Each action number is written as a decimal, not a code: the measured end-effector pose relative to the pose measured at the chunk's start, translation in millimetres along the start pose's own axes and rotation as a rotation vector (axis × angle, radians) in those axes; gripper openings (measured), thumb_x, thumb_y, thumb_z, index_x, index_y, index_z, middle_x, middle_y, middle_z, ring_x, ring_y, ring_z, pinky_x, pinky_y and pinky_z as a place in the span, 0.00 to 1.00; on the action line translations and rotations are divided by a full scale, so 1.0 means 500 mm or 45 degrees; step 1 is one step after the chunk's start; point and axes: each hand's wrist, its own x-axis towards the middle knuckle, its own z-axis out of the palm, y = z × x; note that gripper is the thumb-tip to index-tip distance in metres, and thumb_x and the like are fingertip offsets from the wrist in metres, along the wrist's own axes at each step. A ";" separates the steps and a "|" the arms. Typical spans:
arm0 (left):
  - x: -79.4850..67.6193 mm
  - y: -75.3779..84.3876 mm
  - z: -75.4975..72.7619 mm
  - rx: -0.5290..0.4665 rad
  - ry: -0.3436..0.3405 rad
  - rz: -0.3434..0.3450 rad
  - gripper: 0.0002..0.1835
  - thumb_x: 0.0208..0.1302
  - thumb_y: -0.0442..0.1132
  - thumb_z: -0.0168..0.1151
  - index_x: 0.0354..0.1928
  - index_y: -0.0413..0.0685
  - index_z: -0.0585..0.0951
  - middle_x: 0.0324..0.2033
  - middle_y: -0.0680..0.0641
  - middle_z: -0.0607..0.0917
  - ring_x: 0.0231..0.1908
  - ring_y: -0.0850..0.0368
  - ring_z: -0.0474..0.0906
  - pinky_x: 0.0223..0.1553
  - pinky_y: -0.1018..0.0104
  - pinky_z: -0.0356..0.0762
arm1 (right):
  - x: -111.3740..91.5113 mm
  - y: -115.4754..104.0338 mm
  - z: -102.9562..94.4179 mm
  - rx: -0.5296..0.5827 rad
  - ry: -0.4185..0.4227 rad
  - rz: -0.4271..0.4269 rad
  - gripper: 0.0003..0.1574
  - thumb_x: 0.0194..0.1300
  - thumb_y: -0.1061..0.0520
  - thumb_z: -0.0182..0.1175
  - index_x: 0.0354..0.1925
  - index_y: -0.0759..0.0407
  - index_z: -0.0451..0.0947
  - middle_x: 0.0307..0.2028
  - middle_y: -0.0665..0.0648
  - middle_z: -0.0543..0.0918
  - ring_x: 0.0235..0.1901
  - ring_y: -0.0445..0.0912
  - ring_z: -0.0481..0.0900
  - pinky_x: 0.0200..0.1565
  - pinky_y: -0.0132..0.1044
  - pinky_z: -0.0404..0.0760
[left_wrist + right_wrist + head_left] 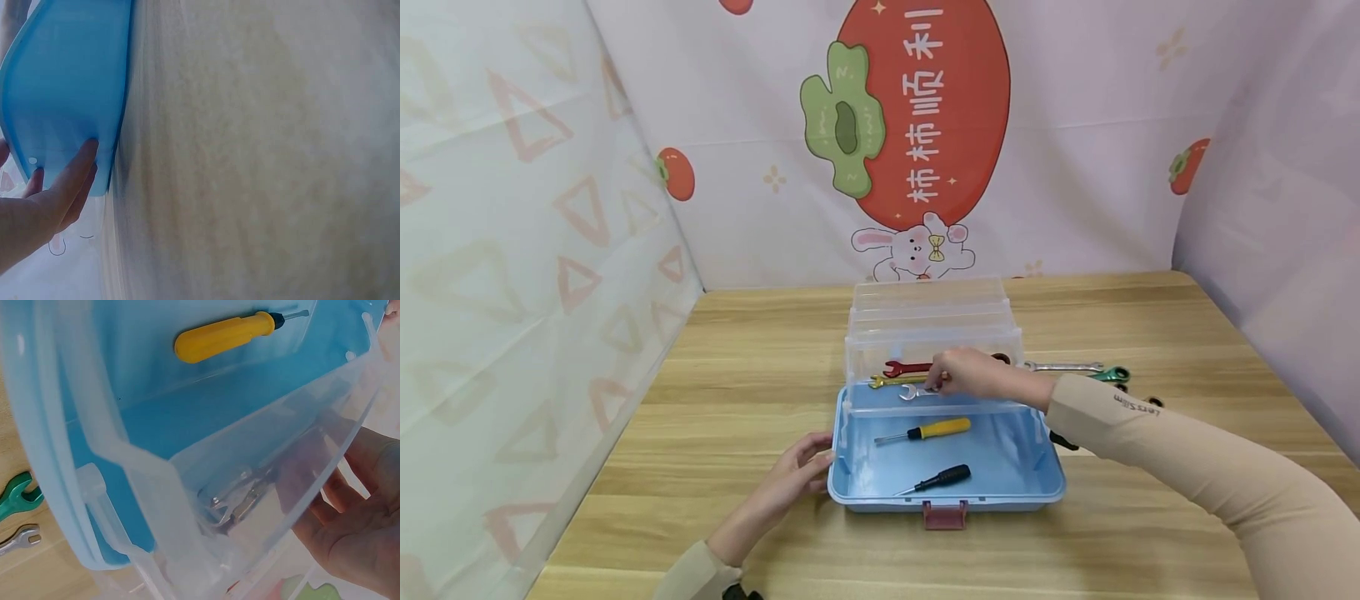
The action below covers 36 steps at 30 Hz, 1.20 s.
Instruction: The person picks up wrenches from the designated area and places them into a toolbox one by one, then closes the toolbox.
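Note:
A blue toolbox (pixel 947 505) stands with its clear tiered trays (pixel 934 340) raised at the back. My right hand (pixel 964 372) reaches into the lowest clear tray and pinches a silver wrench (pixel 910 392), whose open end shows past the fingertips. Beside it, a red wrench (pixel 904 368) and a gold wrench (pixel 886 382) lie side by side, partly hidden by the hand. In the box's base are a yellow screwdriver (pixel 945 427) and a black screwdriver (pixel 951 476). My left hand (pixel 797 467) rests against the box's left end, extended fingers (pixel 78 164) touching the blue wall.
To the right of the box, a silver wrench (pixel 1063 367) and a green wrench (pixel 1112 375) lie on the wooden table (pixel 722 392). More tools there are partly covered by the right forearm. A pink latch (pixel 945 517) sits at the box's front. Printed cloth (pixel 1075 192) hangs behind the table.

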 end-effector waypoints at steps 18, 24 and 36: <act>0.002 -0.003 -0.002 0.000 0.010 -0.007 0.29 0.63 0.44 0.52 0.59 0.33 0.60 0.58 0.34 0.64 0.50 0.50 0.70 0.46 0.57 0.74 | 0.010 0.001 -0.003 0.029 -0.024 0.004 0.11 0.51 0.67 0.62 0.36 0.61 0.82 0.31 0.53 0.81 0.32 0.42 0.76 0.35 0.30 0.77; 0.003 -0.005 -0.003 -0.006 0.006 -0.009 0.29 0.62 0.44 0.52 0.59 0.33 0.59 0.58 0.34 0.63 0.51 0.50 0.69 0.47 0.57 0.73 | 0.013 0.001 -0.004 0.015 -0.040 0.002 0.11 0.51 0.67 0.62 0.36 0.61 0.82 0.32 0.53 0.81 0.32 0.42 0.76 0.35 0.30 0.77; 0.003 -0.005 -0.002 -0.013 -0.003 -0.007 0.29 0.63 0.44 0.52 0.60 0.33 0.59 0.58 0.34 0.63 0.51 0.50 0.69 0.47 0.57 0.73 | -0.005 -0.001 -0.027 0.098 -0.018 0.027 0.13 0.52 0.65 0.62 0.40 0.63 0.80 0.35 0.55 0.81 0.32 0.42 0.75 0.34 0.29 0.76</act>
